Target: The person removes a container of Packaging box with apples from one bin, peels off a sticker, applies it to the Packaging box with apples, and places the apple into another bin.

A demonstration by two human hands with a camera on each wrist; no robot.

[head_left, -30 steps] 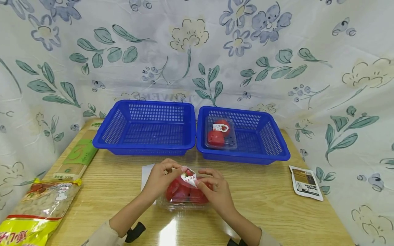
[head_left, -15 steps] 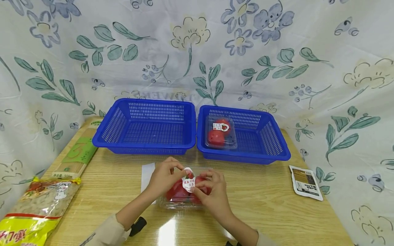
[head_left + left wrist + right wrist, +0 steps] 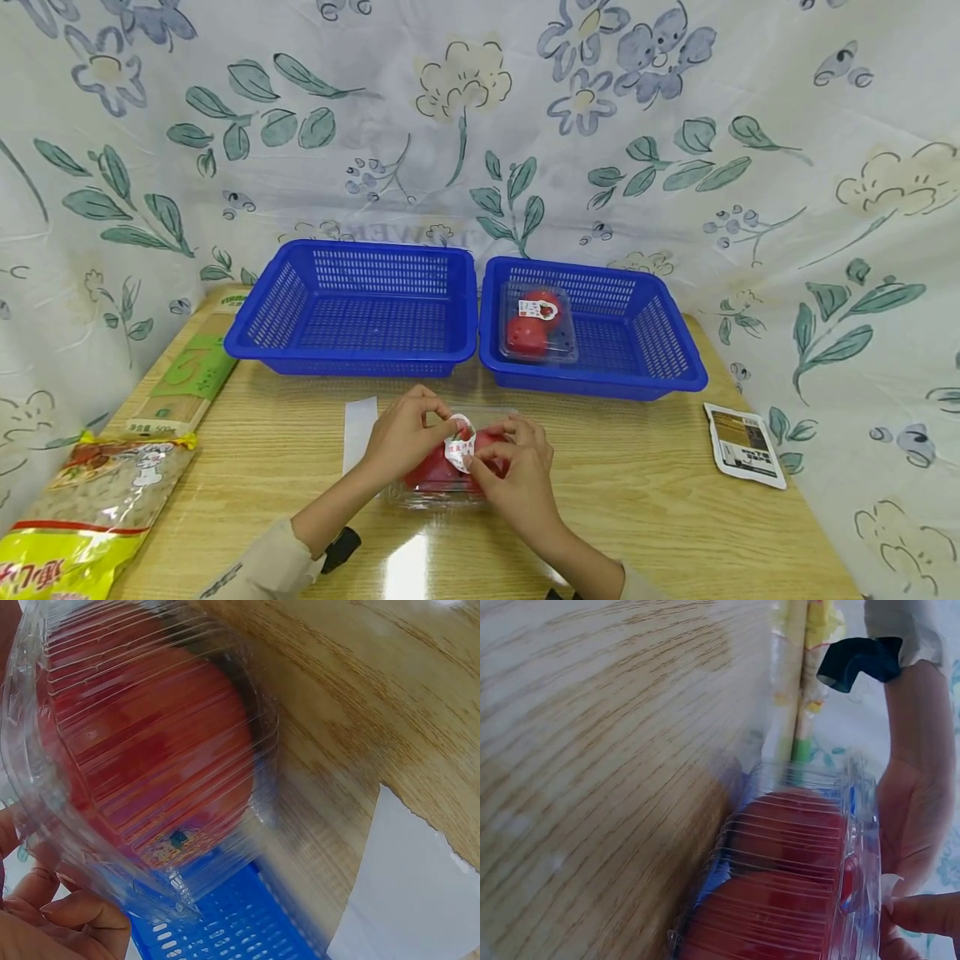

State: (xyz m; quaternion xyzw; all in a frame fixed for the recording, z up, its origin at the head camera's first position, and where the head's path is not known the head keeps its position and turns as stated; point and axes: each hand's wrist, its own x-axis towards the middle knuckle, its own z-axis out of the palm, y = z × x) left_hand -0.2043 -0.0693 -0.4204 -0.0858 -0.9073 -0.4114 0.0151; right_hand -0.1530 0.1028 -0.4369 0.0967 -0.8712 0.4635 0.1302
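A white sticker [image 3: 460, 450] with a red fruit picture and red lettering lies over the lid of a clear plastic box [image 3: 420, 500]. My left hand [image 3: 405, 437] pinches the sticker's upper left edge between thumb and forefinger. At its lower right edge, my right hand [image 3: 521, 483] holds it with thumb and fingertip. Red round fruits [image 3: 165, 742] fill the box, seen through its ribbed wall. The right wrist view shows the lid's side and a fingertip [image 3: 926, 913] at the sticker's white edge. Whether the sticker fully touches the lid, I cannot tell.
Two blue baskets [image 3: 352, 358] stand behind; the right basket [image 3: 600, 379] contains a labelled fruit box [image 3: 536, 325]. White paper [image 3: 360, 433] lies left of the hands. A noodle pack [image 3: 187, 375] and yellow-edged bag [image 3: 97, 500] lie left, a small pouch [image 3: 745, 446] right.
The sticker was tilted between both hands; it has turned more upright and dropped slightly toward the lid. Both hands have shifted a little with it, still holding its edges.
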